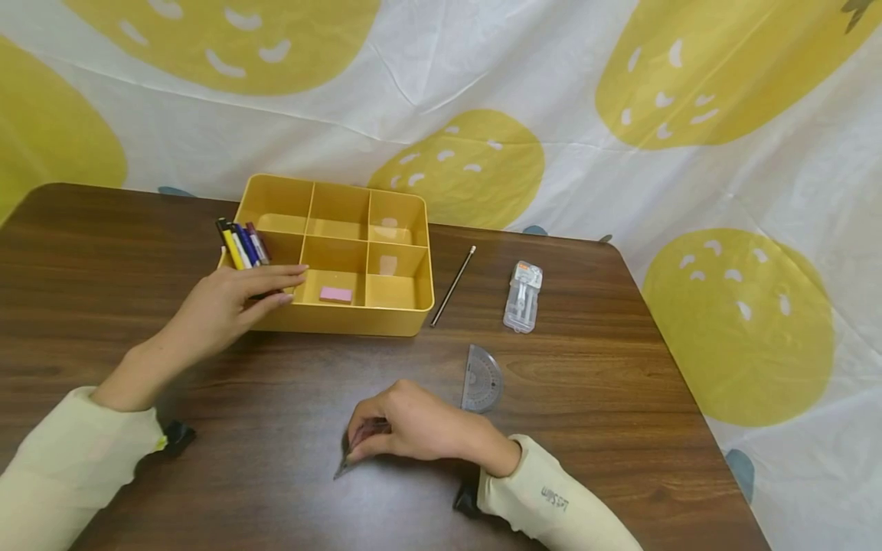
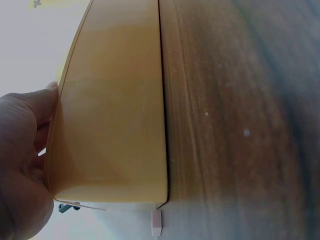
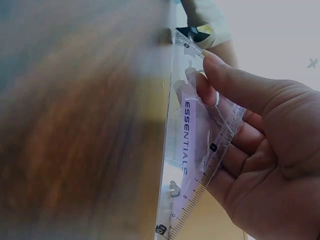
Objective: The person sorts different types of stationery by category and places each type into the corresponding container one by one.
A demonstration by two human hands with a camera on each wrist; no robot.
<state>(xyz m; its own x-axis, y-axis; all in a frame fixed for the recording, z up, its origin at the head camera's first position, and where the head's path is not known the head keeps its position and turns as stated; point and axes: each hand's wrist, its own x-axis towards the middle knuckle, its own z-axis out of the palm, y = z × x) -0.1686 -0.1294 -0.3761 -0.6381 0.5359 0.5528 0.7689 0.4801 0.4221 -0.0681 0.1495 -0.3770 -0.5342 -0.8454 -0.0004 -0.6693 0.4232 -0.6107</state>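
Note:
My left hand [image 1: 213, 306] is at the front left of a yellow divided storage box [image 1: 344, 320], holding its front rim. In the left wrist view the thumb lies on the rim and the other fingers pass behind the wall [image 2: 110, 115]. My right hand [image 1: 420, 421] pinches a clear triangular set square [image 3: 187, 135] marked "ESSENTIALS", low over the table in front of the box. One corner of it points down toward the tabletop; in the head view most of it is hidden by the hand. Several pens [image 1: 243, 243] lean in the box's front left compartment.
A small pink block [image 1: 336, 295] lies in the front middle compartment. Right of the box are a pencil [image 1: 452, 287] and a clear plastic case [image 1: 524, 297]. A transparent protractor [image 1: 482, 379] lies on the wooden table [image 1: 592, 428] beyond my right wrist. A patterned cloth [image 1: 744, 153] hangs behind.

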